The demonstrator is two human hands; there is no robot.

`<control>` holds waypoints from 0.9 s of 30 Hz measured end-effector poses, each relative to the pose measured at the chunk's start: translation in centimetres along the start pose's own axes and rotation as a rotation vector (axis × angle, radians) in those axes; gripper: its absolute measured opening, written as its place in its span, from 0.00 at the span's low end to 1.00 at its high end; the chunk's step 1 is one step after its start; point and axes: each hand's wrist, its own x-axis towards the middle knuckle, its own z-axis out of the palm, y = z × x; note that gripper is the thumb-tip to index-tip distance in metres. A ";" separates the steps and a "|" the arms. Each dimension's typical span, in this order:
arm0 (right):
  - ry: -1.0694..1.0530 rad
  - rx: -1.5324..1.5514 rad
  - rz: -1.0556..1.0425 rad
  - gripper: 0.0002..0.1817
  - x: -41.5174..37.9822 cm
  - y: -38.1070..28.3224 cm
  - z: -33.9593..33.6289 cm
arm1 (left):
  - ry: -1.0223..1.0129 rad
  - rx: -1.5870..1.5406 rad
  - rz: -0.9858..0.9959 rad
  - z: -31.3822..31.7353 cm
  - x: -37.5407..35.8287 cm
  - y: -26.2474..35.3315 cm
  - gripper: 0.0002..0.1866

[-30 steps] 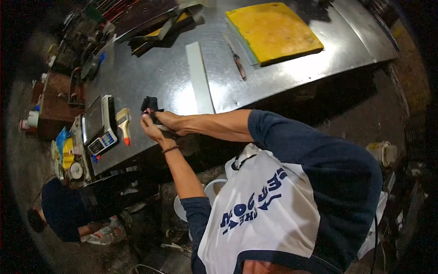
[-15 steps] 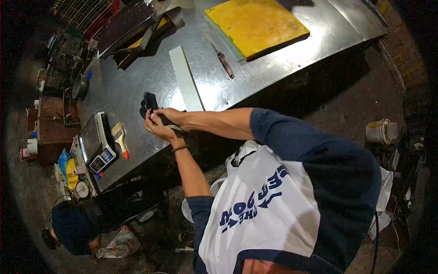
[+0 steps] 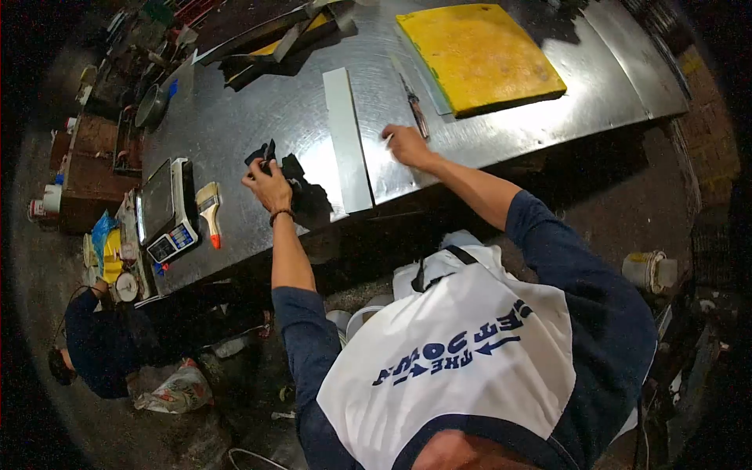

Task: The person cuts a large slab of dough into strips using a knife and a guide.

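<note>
My left hand [image 3: 270,189] is on a crumpled black cloth-like item [image 3: 301,188] near the table's front edge, its fingers curled round part of it. The rest spreads to the right of the hand. My right hand [image 3: 411,147] is over the metal table, fingers loosely bent and apart, with nothing seen in them. It is just left of a knife [image 3: 417,113] lying on the table. Between my two hands lies a long pale strip [image 3: 346,141]. A thick yellow slab [image 3: 482,59] rests beyond the knife on a thin sheet.
On the metal table [image 3: 235,125], a digital scale [image 3: 168,211] and a brush [image 3: 209,211] are at the left, with dark angled metal pieces [image 3: 286,43] at the back. A co-worker [image 3: 102,337] is low at the left. A white bucket [image 3: 646,270] stands on the right.
My hands were together on the black item; now they are apart. My right hand has moved right toward the knife, and the black item is spread wider. The view has shifted.
</note>
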 end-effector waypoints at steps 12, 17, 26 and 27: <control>0.139 -0.467 0.331 0.22 5.8 8.9 -2.2 | -0.492 0.462 0.281 8.2 -5.3 8.2 0.41; 0.234 -0.210 0.288 0.23 3.5 8.2 -6.4 | -0.659 0.563 0.170 10.6 -5.4 8.7 0.47; 0.391 0.125 0.300 0.17 -8.6 12.0 -19.2 | -0.678 0.512 0.205 13.1 -4.3 12.7 0.48; 0.393 0.111 0.333 0.16 -9.5 13.6 -20.5 | -0.626 0.449 0.203 12.8 -4.8 14.5 0.46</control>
